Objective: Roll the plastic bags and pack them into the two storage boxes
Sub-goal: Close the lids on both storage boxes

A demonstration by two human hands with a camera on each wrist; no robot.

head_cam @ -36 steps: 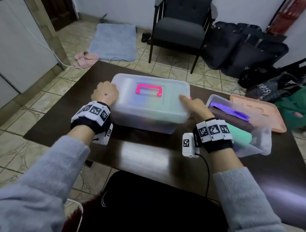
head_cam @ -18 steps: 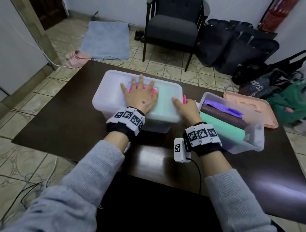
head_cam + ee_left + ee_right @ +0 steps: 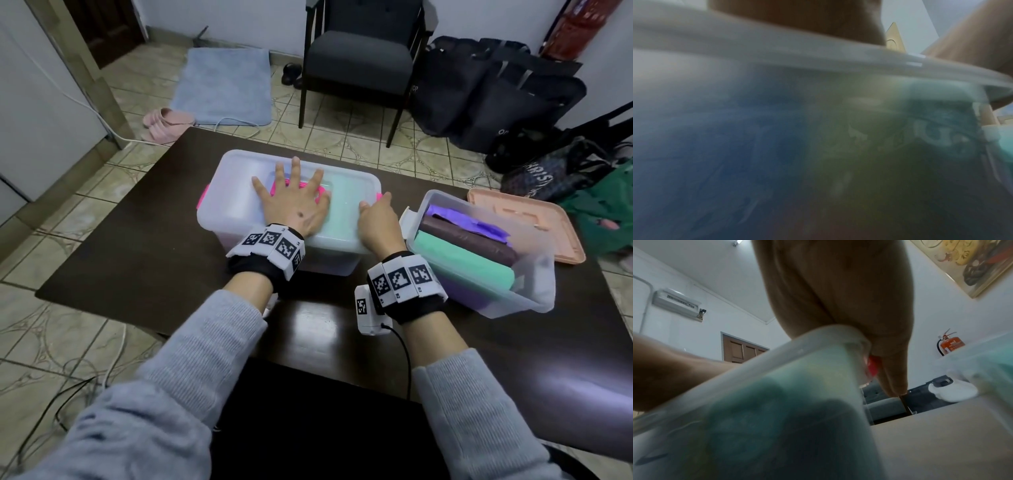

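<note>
A translucent lidded storage box (image 3: 236, 205) stands mid-table with a pink latch (image 3: 202, 198) at its left end. My left hand (image 3: 291, 202) lies flat on the lid with fingers spread over the pink handle (image 3: 322, 193). My right hand (image 3: 376, 219) is at the box's right end, thumb on the lid. In the right wrist view its fingers (image 3: 894, 369) reach straight down over the right latch (image 3: 872, 366). Blue and green rolled bags (image 3: 941, 134) show through the wall. The second box (image 3: 534, 284) stands open on the right and holds a green roll (image 3: 462, 257), a dark roll (image 3: 469, 236) and a purple bag (image 3: 472, 224).
A salmon lid (image 3: 534, 226) lies behind the open box. Beyond the table's far edge stand a dark chair (image 3: 363, 58) and black bags (image 3: 496, 92). A blue mat (image 3: 226, 82) and pink slippers (image 3: 164, 123) lie on the floor at left. Cables (image 3: 68, 394) trail by the near left.
My left hand has left the box's left end and now lies flat on top of the lid. My right hand has stayed at the right end by the latch.
</note>
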